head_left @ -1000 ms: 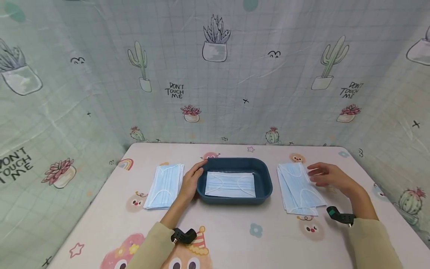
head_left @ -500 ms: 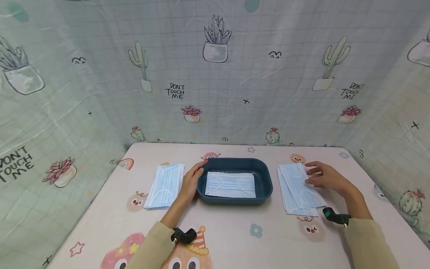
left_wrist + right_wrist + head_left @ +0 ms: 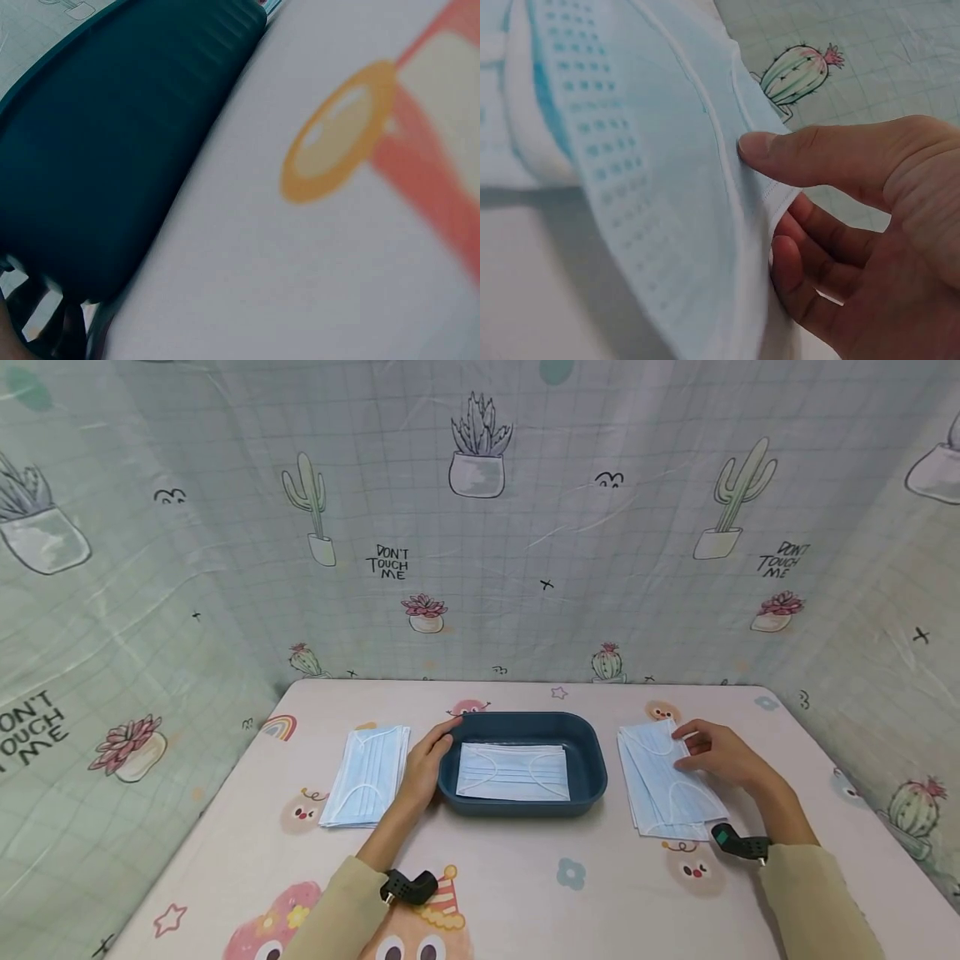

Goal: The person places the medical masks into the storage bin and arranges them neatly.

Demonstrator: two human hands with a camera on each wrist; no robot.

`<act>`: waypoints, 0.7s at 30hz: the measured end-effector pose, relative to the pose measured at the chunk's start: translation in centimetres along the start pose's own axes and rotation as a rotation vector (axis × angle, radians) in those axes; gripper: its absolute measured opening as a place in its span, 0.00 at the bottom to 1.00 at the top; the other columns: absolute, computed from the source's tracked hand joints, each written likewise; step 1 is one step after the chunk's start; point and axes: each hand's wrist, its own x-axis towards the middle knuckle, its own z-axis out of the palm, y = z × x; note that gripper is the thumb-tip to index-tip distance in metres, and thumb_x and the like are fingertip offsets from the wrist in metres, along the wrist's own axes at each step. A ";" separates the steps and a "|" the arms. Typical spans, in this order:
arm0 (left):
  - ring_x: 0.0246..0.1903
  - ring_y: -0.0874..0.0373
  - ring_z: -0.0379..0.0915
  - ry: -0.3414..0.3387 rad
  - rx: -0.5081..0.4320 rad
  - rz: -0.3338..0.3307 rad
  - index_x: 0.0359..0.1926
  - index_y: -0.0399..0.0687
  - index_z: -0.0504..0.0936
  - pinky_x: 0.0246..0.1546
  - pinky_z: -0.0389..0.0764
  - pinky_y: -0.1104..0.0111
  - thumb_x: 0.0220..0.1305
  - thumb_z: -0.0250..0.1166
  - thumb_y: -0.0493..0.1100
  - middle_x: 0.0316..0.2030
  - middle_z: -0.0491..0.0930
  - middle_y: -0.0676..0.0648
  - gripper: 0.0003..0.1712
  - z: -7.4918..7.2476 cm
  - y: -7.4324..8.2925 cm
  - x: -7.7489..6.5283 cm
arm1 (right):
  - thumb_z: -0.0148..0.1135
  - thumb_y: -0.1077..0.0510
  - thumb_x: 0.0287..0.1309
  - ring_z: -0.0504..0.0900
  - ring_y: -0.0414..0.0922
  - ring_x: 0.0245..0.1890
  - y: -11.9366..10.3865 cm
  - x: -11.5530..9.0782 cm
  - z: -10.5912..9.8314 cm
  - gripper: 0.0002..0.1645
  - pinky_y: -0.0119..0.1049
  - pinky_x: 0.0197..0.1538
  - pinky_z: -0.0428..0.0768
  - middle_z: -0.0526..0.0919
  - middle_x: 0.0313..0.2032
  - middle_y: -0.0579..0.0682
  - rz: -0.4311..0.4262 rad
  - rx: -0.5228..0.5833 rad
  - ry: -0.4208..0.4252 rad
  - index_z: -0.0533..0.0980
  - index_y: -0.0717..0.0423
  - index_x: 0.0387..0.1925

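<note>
A dark blue plastic basket (image 3: 521, 807) stands mid-table with pale blue face masks (image 3: 513, 772) lying flat inside. My left hand (image 3: 422, 770) holds the basket's left end at the rim; the left wrist view shows mostly the basket's outer wall (image 3: 120, 150), so most of the fingers are hidden there. On the right lies a fanned stack of face masks (image 3: 648, 785). At its right edge my right hand (image 3: 716, 756) pinches the top face mask (image 3: 660, 150) between thumb (image 3: 810, 154) and fingers. In the right wrist view that mask's edge is bent up slightly.
Another stack of face masks (image 3: 366, 777) lies left of the basket, beside the left forearm. The table (image 3: 517, 893) has a pale cover with cartoon prints. A cactus-print curtain (image 3: 487, 593) rises behind and at both sides. Each wrist wears a black camera (image 3: 408, 887).
My right hand has moved left onto the right stack and now pinches a mask's edge. The left hand and the basket have stayed in place.
</note>
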 end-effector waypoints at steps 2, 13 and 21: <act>0.79 0.47 0.56 -0.006 0.000 -0.004 0.72 0.50 0.74 0.81 0.52 0.49 0.82 0.47 0.43 0.74 0.70 0.46 0.24 0.0 0.8 -0.4 | 0.73 0.60 0.57 0.74 0.51 0.44 -0.1 0.0 0.1 0.28 0.30 0.40 0.74 0.79 0.44 0.60 0.005 -0.006 0.002 0.75 0.64 0.57; 0.79 0.46 0.57 0.012 -0.005 0.000 0.72 0.50 0.75 0.81 0.52 0.47 0.82 0.46 0.43 0.74 0.71 0.46 0.24 0.2 2.2 -1.2 | 0.68 0.62 0.63 0.76 0.53 0.46 -0.2 -0.2 0.0 0.25 0.27 0.39 0.78 0.79 0.56 0.68 0.000 0.028 0.020 0.78 0.64 0.61; 0.78 0.47 0.58 -0.024 0.011 0.012 0.72 0.47 0.74 0.81 0.54 0.49 0.82 0.48 0.42 0.73 0.71 0.45 0.24 -0.4 2.9 -1.3 | 0.65 0.61 0.66 0.77 0.53 0.49 -0.5 -0.3 0.0 0.23 0.23 0.41 0.77 0.80 0.56 0.68 -0.024 0.045 0.049 0.77 0.65 0.61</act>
